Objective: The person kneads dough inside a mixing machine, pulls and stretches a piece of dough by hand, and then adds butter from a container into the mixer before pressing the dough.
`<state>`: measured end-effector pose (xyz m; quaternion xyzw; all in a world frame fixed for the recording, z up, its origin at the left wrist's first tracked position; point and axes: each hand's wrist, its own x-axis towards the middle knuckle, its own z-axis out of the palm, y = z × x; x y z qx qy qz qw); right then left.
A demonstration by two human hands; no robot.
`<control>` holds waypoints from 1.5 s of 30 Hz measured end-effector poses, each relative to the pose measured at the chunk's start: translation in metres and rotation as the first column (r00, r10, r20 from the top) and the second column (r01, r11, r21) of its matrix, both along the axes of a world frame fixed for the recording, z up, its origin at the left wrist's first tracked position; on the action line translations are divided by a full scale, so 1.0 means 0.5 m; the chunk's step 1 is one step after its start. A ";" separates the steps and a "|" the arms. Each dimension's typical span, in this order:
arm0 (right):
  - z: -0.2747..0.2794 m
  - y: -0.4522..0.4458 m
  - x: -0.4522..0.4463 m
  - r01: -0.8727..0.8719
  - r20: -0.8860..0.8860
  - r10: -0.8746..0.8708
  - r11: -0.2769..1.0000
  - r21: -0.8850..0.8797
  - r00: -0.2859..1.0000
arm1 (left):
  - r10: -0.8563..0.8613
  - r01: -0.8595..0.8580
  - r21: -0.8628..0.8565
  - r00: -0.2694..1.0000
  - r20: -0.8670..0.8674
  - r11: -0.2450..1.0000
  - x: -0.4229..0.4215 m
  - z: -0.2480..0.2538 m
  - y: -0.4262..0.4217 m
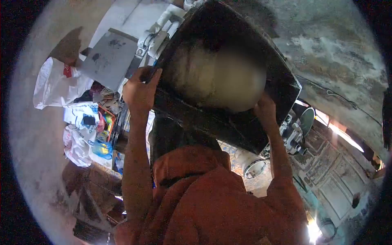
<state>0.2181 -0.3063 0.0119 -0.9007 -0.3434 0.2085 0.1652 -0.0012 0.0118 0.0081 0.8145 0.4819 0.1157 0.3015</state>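
Observation:
A large black angular object (245, 130), like an open case or tub, is tilted in front of the red-shirted body. On its left edge, my left hand (141, 90) has its thumb and fingers curled round the rim. At its lower right side, my right hand (265, 108) reaches in against the dark surface, its fingertips hidden beside a blurred patch. Within the black object a pale, rounded shape (196, 75) shows, mostly smeared out.
A grey flat plate (110, 59) and white metal machine parts (157, 41) lie at upper left. White plastic bags (61, 83) and coloured packets (107, 124) are at left. More metal parts (292, 132) and a round-rimmed container (255, 168) are at right, near a panelled door (339, 185).

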 end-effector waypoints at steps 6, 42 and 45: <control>-0.031 -0.025 -0.060 -0.326 0.101 0.331 0.943 -0.067 0.938 | 0.021 -0.020 0.012 0.999 -0.030 1.000 0.001 0.003 -0.002; 0.074 0.006 -0.046 0.157 0.224 -0.191 0.974 0.161 0.956 | -0.020 0.002 -0.117 0.987 -0.158 0.993 0.009 0.013 0.009; 0.051 -0.039 -0.036 0.303 0.147 -0.323 0.942 0.141 0.935 | -0.007 -0.017 -0.123 0.981 -0.192 0.992 0.013 0.026 0.005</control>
